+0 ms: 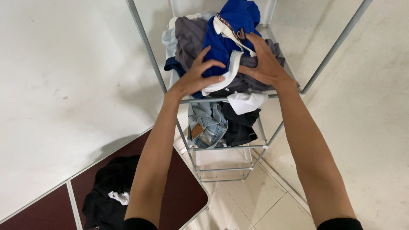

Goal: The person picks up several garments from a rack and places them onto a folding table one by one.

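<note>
Both hands rest on a blue garment (221,40) with white trim, heaped on the top shelf of a grey metal rack (221,100), near its front rail. The left hand (199,74) lies on the garment's left side, fingers spread and curled into the cloth, thumb on the white edge. The right hand (263,59) presses flat on the right side, fingers spread. A printed band (226,23) runs along the garment's collar. Grey clothes (189,40) lie under and beside it. On the shelf below, faded jeans (208,127) sit beside a black garment (238,127). More black clothing (108,191) lies on a dark red table (179,191) at lower left.
</note>
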